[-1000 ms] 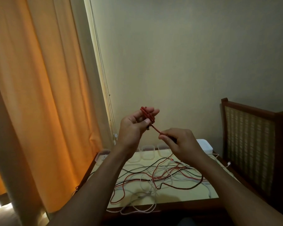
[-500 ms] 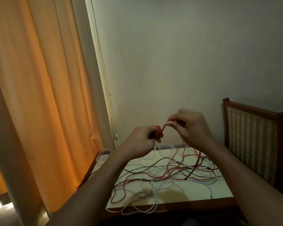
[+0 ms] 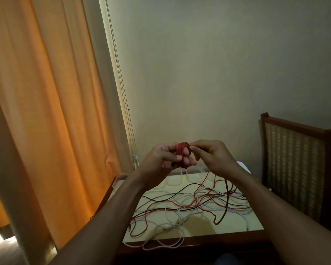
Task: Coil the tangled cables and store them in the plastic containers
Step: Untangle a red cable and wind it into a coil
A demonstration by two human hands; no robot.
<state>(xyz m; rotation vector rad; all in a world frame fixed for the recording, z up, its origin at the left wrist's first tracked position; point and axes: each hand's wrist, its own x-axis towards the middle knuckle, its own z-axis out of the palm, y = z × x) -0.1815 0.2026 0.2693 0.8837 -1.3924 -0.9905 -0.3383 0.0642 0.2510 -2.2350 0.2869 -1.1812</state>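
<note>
Right now, the broadest thing below you is the tabletop (image 3: pixel 235 223). The tangle of cables (image 3: pixel 189 205) sprawls across it, with red, black and white strands crossing one another and a few white loops hanging over the near edge. Along its far edge, below and beyond your hands, stand the clear plastic containers (image 3: pixel 174 181), whose insides are too dim to read. Both hands are raised over the far half of the tabletop, level with each other and touching. Your left hand (image 3: pixel 161 159) carries the red cable (image 3: pixel 182 153), which is wound in several turns around its extended fingers with the thumb pressed across the turns. Your right hand (image 3: pixel 214 157) sits just to the right, its thumb and forefinger pinching the strand at the top of the winding and its other fingers loosely curled. The next turn depends on this: the loops stand roughly upright, their axis runs along your left fingers toward the right hand, and the right hand is the one feeding. The free run (image 3: pixel 225 196) seems to drop from under your right hand into the tangle, so I judge that much of this cable is not yet coiled. The cable looks thin, limp and dull red.
</note>
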